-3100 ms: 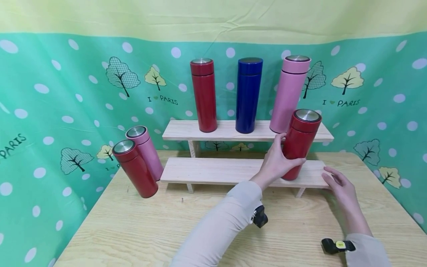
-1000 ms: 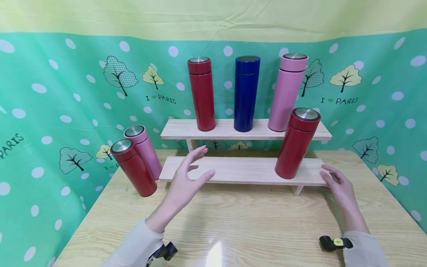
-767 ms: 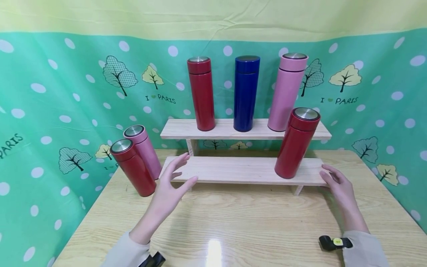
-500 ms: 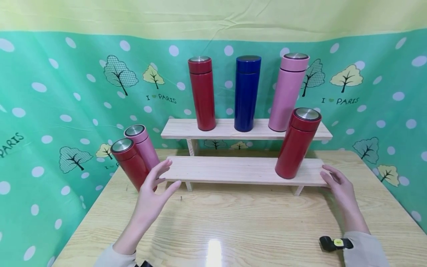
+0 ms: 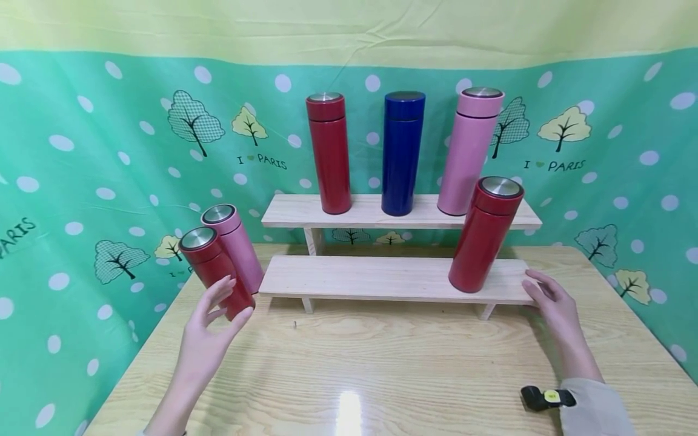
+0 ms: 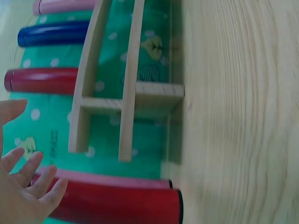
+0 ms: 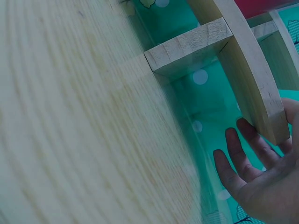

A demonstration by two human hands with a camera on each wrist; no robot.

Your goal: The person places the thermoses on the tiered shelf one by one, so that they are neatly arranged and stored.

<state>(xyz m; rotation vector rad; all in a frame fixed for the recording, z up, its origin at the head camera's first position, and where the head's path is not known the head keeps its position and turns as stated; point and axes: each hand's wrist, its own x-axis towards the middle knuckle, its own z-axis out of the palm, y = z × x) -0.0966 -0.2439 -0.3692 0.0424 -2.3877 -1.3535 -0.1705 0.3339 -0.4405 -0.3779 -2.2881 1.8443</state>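
L hand [image 5: 203,339]: spread wide, free, nr red btl [image 5: 211,261] on L | R hand [image 5: 560,312]: grips low shelf [image 5: 360,277] at R end

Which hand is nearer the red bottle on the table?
Left. The left hand is just in front of the red bottle; the right hand is at the lower shelf, far right.

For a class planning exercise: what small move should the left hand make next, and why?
Probably curl the left hand round the front red bottle on the table: the hand hovers empty near that bottle, and the lower shelf has bare room beside its lone bottle.
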